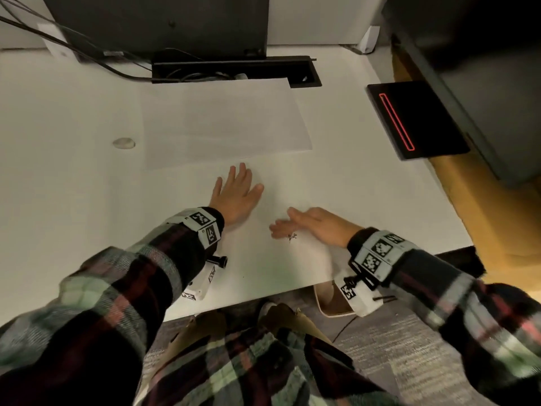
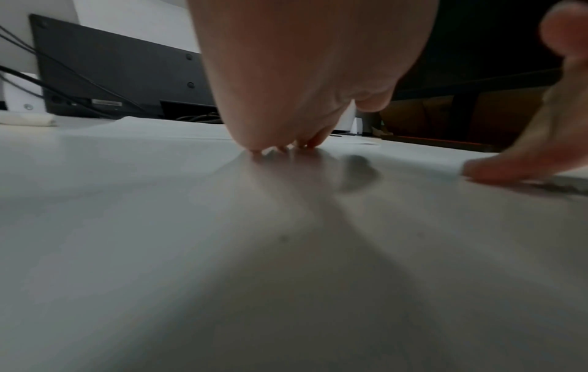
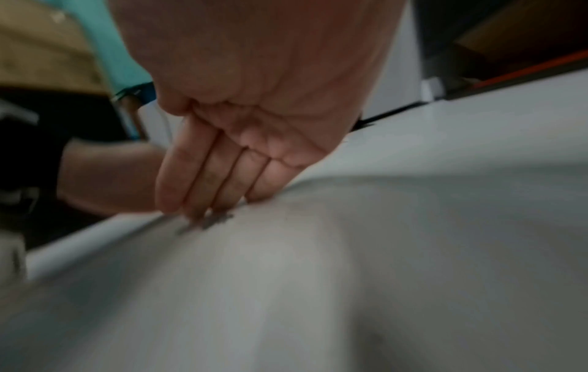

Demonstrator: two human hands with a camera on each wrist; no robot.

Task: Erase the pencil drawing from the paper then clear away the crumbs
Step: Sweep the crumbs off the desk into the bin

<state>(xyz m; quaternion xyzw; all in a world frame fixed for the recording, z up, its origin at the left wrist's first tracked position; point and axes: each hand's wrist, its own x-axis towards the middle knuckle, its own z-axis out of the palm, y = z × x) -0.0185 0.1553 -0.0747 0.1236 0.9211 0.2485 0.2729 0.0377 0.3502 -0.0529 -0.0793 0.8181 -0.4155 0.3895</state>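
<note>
Paper [image 1: 263, 259] lies flat on the white tabletop [image 1: 58, 200] at its near edge, beneath both hands; a second sheet [image 1: 225, 118] lies beyond it, towards the far side.

Left side: a small oval disc [image 1: 124, 143] sits in the tabletop, well apart from the paper. Dark cables [image 1: 87, 51] run to a recessed cable tray [image 1: 234, 70] at the far edge.

Centre: the left hand [image 1: 237, 194] rests palm down on the paper, fingers straight and slightly spread, its grip slack and holding nothing. The left wrist view shows its fingertips [image 2: 270, 148] touching the sheet.

Right of centre: the right hand [image 1: 310, 227] lies on its edge on the paper, fingers straight and together, pointing left; its grip is likewise unclosed and holds nothing. A small dark cluster of crumbs [image 1: 292, 237] lies on the paper just beside these fingertips [image 3: 197, 209], on their near side; contact cannot be confirmed owing to blur. No pencil drawing is discernible elsewhere on the sheet.

Far right: a black device with a red outline [image 1: 415, 121] rests near the tabletop's right edge, well apart from the paper.
</note>
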